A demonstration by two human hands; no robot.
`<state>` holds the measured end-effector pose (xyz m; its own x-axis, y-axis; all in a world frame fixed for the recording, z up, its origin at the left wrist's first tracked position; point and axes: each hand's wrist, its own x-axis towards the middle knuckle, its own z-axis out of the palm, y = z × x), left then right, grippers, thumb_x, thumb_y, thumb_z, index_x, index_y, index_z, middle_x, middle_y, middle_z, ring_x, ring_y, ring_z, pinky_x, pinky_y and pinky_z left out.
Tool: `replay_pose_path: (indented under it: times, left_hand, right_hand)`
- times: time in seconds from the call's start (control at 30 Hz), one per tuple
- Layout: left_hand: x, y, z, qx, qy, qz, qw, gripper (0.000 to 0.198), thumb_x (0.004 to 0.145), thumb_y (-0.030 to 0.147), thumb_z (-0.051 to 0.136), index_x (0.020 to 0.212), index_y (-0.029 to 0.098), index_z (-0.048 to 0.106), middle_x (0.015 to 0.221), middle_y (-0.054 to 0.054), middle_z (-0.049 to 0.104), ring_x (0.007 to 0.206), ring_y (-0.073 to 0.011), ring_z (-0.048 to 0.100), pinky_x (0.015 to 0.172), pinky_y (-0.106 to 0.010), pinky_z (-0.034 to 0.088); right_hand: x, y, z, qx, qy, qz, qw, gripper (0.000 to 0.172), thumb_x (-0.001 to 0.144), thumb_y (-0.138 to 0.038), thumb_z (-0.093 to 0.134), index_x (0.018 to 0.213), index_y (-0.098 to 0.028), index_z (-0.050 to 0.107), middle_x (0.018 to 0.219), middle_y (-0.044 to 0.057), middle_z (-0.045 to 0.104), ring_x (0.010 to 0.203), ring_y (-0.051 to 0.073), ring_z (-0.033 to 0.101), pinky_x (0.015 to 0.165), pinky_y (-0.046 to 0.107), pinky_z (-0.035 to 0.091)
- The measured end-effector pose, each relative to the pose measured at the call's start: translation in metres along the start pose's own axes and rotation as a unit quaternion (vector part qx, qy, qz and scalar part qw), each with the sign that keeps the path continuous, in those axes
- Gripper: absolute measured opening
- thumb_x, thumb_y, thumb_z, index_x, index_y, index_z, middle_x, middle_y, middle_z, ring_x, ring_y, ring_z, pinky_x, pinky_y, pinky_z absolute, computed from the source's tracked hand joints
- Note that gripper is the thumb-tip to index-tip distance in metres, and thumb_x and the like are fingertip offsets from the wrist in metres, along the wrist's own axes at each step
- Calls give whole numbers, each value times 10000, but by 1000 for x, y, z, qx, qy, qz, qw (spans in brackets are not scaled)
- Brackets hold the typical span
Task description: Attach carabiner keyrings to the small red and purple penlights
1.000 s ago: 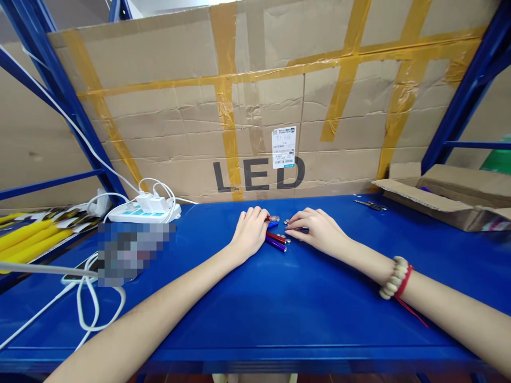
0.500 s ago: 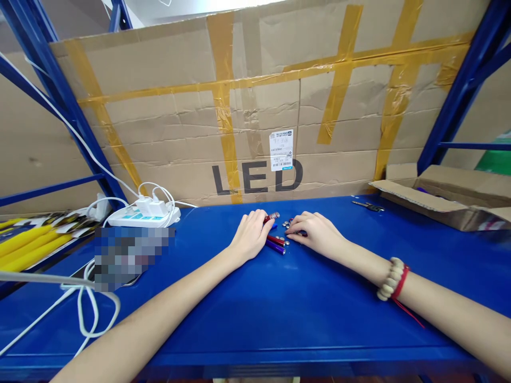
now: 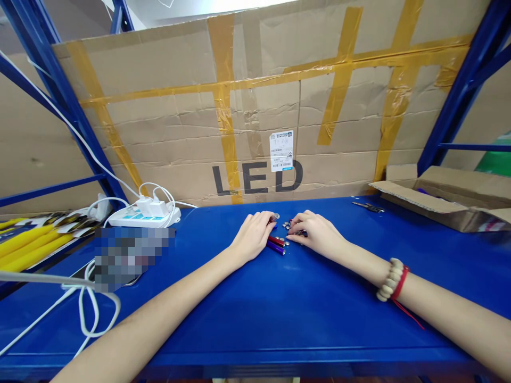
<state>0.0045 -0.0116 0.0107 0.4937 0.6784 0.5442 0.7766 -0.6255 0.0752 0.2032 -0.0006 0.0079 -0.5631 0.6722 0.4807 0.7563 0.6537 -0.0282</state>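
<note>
My left hand (image 3: pixel 252 235) is closed around a small tube, which was red in the earlier view. Its round silver end (image 3: pixel 276 216) shows past the fingertips. Just below these fingers lie a red metal tube (image 3: pixel 277 241) and a purple metal tube (image 3: pixel 275 248), with a bit of blue beside them. Several small silver discs (image 3: pixel 287 243), like button cells, are scattered between the hands. My right hand (image 3: pixel 318 234) is bent over the right side of these discs, thumb and fingers drawn together. Whatever its fingertips hold is too small or hidden to name.
Keys (image 3: pixel 368 206) lie toward the back right, near an open cardboard box (image 3: pixel 439 205). At left are a white power strip (image 3: pixel 144 217), loose white cables (image 3: pixel 93 308) and yellow-handled items (image 3: pixel 32 246). A large cardboard panel (image 3: pixel 179 133) stands behind the blue tabletop (image 3: pixel 279 314).
The tube in my left hand has turned so that its silver end faces me more and its red side is mostly hidden. My right fingers have shifted slightly over the discs.
</note>
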Motion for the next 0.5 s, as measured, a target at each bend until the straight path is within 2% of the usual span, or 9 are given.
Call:
replay_pose_path:
  times: [0.13,0.23,0.37,0.5]
  left_hand:
    - [0,-1,1,7,4,14,1000,188,949,244,305,1026,180,464,989,-41,607,888,-169,541,770,-297,379]
    - [0,-1,2,11,7,23,1000,180,946,254,323,1038,182,460,967,-36,614,862,-162,548,765,-292,380]
    - [0,0,2,9,0,36,999,182,947,269,324,1028,192,467,957,-26,624,849,-158,554,763,-294,381]
    - [0,0,1,-9,0,38,999,186,947,256,319,1041,190,465,965,-31,627,861,-159,560,779,-297,392]
  right_hand:
    - [1,-3,-2,10,0,6,1000,128,779,-326,635,758,-215,695,888,44,665,854,202,568,742,349,446]
    - [2,-6,-4,25,26,18,999,153,807,-336,598,772,-216,686,871,38,683,837,196,593,726,332,458]
    - [1,-11,-9,69,123,42,989,194,842,-363,543,842,-222,676,859,26,694,779,167,624,677,284,474]
    - [-1,-16,-13,104,208,-16,973,210,852,-369,532,883,-217,675,874,20,699,750,137,635,647,243,483]
